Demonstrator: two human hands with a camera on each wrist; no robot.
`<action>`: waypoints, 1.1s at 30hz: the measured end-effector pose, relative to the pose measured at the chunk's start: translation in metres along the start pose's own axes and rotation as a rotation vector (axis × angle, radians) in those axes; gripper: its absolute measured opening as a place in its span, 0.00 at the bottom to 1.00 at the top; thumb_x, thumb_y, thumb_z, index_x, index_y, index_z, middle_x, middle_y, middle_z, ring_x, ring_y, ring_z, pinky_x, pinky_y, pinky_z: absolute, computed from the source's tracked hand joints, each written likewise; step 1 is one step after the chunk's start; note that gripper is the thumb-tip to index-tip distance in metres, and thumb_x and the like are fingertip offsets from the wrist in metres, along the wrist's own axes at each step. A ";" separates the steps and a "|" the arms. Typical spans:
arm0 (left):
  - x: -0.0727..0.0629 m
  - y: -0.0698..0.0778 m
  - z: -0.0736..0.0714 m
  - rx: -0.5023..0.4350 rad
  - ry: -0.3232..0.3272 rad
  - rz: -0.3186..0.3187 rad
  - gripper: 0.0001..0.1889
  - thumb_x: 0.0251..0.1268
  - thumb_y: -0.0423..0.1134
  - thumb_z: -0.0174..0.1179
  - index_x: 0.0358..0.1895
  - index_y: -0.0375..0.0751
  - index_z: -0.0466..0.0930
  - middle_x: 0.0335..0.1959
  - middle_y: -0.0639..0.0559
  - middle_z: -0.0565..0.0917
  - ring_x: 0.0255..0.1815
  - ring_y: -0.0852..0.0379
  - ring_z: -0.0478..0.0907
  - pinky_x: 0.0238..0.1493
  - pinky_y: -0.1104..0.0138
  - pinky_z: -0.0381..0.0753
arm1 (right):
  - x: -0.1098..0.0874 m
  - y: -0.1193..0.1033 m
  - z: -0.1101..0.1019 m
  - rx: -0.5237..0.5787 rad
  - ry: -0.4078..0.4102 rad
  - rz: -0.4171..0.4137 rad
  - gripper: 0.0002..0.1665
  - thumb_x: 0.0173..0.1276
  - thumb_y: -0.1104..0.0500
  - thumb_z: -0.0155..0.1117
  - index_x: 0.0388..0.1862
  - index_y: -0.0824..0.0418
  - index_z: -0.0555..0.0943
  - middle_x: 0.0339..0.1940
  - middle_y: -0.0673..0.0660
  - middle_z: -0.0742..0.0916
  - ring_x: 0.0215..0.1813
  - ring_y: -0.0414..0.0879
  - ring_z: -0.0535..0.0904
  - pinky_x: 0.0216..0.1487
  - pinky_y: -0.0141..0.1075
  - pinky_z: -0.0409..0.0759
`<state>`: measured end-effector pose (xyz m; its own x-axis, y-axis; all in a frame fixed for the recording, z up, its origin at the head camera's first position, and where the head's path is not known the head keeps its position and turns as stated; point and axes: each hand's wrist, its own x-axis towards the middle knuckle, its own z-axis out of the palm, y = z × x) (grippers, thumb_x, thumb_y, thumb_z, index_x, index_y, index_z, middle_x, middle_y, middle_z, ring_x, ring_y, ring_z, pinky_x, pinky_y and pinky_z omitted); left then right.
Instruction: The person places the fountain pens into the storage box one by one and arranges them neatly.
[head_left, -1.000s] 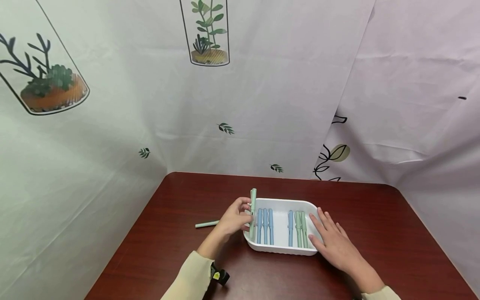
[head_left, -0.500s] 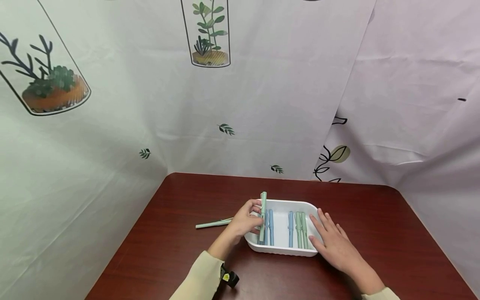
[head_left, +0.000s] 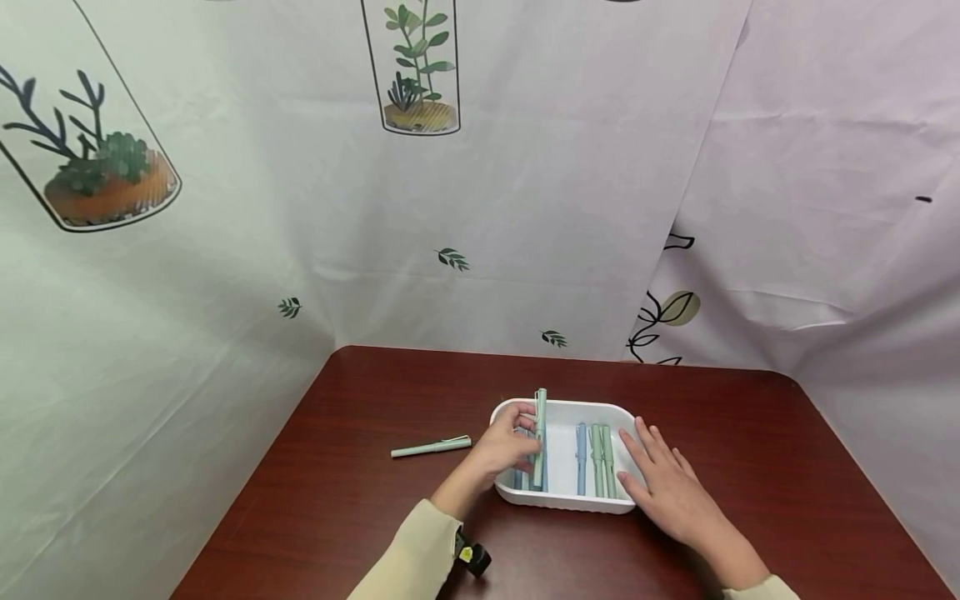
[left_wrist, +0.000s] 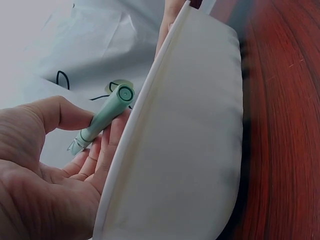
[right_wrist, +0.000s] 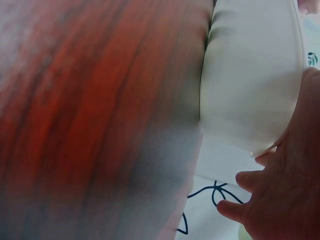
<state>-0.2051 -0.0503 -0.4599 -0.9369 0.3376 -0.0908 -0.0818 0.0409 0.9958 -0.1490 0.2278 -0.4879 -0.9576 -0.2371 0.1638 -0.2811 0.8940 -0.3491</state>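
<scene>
My left hand (head_left: 508, 443) pinches a light green pen (head_left: 540, 433) between thumb and fingers, over the left part of a white tray (head_left: 561, 502). In the left wrist view the green pen (left_wrist: 106, 116) points its round end at the camera, beside the tray's wall (left_wrist: 175, 125). Blue pens lie under that hand, partly hidden by it. Farther right inside the tray, a blue pen (head_left: 581, 458) lies beside two green pens (head_left: 602, 460). My right hand (head_left: 671, 483) rests at the tray's right rim with fingers straight; the right wrist view shows it against the tray's outer wall (right_wrist: 255, 75).
Another green pen (head_left: 431, 447) lies on the dark red table (head_left: 360, 517), left of the tray. A printed white curtain (head_left: 525, 208) hangs behind the table and along its sides. A black strap device (head_left: 472, 554) sits at my left wrist.
My left hand has carried the green pen rightward from the tray's left rim to above the blue pens. The pen on the table now shows in full. My right hand has stayed put.
</scene>
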 end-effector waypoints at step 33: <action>0.016 -0.006 0.041 0.115 -0.013 -0.165 0.24 0.59 0.19 0.59 0.59 0.34 0.68 0.37 0.46 0.73 0.30 0.54 0.78 0.28 0.59 0.88 | -0.001 0.001 0.001 -0.001 0.008 -0.011 0.39 0.76 0.42 0.57 0.80 0.56 0.64 0.82 0.65 0.59 0.80 0.68 0.54 0.71 0.69 0.55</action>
<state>-0.2060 -0.0063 -0.4677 -0.9096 0.3294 -0.2532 -0.1933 0.2038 0.9597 -0.1482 0.2289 -0.4895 -0.9538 -0.2443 0.1750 -0.2919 0.8915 -0.3463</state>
